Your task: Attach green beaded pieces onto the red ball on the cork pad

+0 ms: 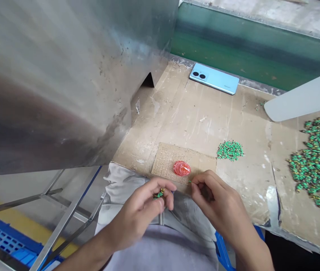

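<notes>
Fingers: right fingertips (196, 183) were nearly closed, one tiny green part (189, 181) pinched between them; left fingers (164, 188) were curled around a cluster of small green-and-gold parts (159, 194).
Handling: parts were judged light, stiff and easily dropped; a fingertip hold on the green body was indicated.
Surface: a scuffed cardboard-covered bench (193, 120) bore a perforated tan pad (165, 165), a translucent red disc (181, 168) and a small heap of green parts (230, 150).
Room: a brushed steel sheet (49, 75) was mounted alongside.

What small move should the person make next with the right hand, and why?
Probably set the tiny green piece pinched in the right hand onto the small green pile. The pile lies close beyond those fingers, and its pieces look similar, while the left hand is occupied with its own cluster of pieces.
</notes>
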Available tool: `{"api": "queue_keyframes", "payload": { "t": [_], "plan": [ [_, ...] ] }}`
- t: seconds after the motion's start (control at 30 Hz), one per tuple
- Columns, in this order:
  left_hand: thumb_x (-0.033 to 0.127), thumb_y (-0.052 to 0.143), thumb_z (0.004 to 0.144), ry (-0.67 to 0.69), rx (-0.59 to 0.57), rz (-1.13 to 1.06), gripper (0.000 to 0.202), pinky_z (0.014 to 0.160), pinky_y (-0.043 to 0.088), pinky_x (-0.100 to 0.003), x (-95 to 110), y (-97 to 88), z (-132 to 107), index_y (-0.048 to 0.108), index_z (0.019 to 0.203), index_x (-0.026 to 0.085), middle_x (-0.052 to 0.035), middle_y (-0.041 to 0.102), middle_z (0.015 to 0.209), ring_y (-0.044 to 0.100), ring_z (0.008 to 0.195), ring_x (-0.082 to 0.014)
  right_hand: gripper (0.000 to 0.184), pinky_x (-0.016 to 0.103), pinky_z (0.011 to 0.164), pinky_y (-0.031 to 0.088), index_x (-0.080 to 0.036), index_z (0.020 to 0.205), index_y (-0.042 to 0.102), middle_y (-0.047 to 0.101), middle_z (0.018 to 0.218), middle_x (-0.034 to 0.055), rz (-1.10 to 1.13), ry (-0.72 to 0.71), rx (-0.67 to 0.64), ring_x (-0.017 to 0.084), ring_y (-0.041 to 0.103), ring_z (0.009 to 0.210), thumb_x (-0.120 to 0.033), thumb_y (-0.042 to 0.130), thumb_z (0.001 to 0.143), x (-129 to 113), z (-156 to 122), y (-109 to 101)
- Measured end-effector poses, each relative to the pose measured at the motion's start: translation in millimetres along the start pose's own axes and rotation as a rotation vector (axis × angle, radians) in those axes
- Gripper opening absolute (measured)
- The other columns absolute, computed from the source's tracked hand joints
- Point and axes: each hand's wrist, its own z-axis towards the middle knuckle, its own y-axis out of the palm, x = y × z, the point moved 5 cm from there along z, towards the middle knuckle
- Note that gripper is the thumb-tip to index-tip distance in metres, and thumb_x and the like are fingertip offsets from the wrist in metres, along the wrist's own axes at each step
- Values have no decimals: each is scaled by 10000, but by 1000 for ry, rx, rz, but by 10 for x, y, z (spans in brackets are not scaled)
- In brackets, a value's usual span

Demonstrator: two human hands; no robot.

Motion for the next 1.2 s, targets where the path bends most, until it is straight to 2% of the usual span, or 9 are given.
{"api": "queue_keyframes", "payload": {
  "t": [0.13, 0.27, 0.37, 0.57, 0.73, 0.9, 1.0, 1.1, 1.2],
  "plan": [
    [271, 760, 985, -77, -102, -393, 178, 557, 359, -191, 11, 21, 48, 755, 1144, 190, -89, 785, 1010, 582, 682, -86, 110, 265, 532, 408, -246, 948, 609, 603, 803, -14, 64, -4, 57, 126, 510, 588, -213, 591, 1051, -33, -8, -111],
    [324, 824, 960, -108, -136, -521, 179, 445, 266, -179, -15, 44, 93, 752, 985, 162, -130, 832, 1073, 634, 600, -68, 116, 256, 497, 402, -247, 950, 610, 589, 793, -12, 154, -14, 161, 121, 492, 578, -166, 619, 1033, -79, -59, -200],
    [351, 799, 978, -140, -159, -538, 196, 373, 230, -174, -71, 73, 79, 712, 1035, 185, -115, 851, 1067, 581, 477, -46, 139, 256, 549, 462, -254, 989, 606, 607, 823, 8, 291, -33, 184, 148, 588, 682, -120, 604, 1027, -130, -128, -176],
    [338, 914, 857, -202, -120, -462, 252, 431, 266, -168, -155, 130, 58, 755, 829, 145, -83, 815, 937, 521, 493, -25, 242, 279, 641, 545, -243, 1093, 621, 681, 882, 27, 504, -174, 165, 154, 636, 718, -26, 592, 989, -319, -206, -69],
    [504, 862, 893, -122, -75, -317, 358, 438, 278, -198, -154, 122, 71, 822, 992, 162, 6, 670, 644, 363, 443, -40, 175, 249, 587, 514, -249, 1038, 636, 654, 825, 12, 462, -86, 175, 153, 643, 715, -76, 625, 1010, -288, -219, -26],
    [476, 674, 1045, 29, 39, 66, 337, 524, 377, -229, -33, 77, 16, 836, 1169, 207, -41, 715, 830, 461, 591, -103, 126, 239, 577, 498, -256, 1008, 630, 633, 804, 4, 482, -2, 178, 146, 608, 697, -136, 618, 1042, -271, -257, -9],
    [401, 706, 1035, 20, 52, 39, 317, 558, 441, -226, -14, 95, -5, 753, 1298, 229, -60, 792, 942, 525, 625, -116, 124, 237, 562, 491, -259, 1009, 626, 639, 802, -2, 506, -7, 166, 143, 606, 680, -140, 620, 1045, -294, -271, 12],
    [404, 821, 950, 12, 103, -41, 259, 518, 454, -215, -12, 90, 5, 768, 1079, 186, -43, 801, 813, 529, 540, -101, 127, 240, 559, 497, -261, 1025, 628, 656, 817, 2, 517, 3, 155, 146, 616, 682, -137, 616, 1047, -293, -274, 32],
    [360, 885, 897, 133, 122, 47, 185, 588, 530, -233, 68, 83, 18, 833, 886, 182, -38, 804, 755, 647, 591, -127, 113, 237, 568, 512, -259, 1017, 630, 643, 811, -1, 523, -1, 142, 147, 620, 690, -150, 621, 1046, -302, -260, 45]
  ]
}}
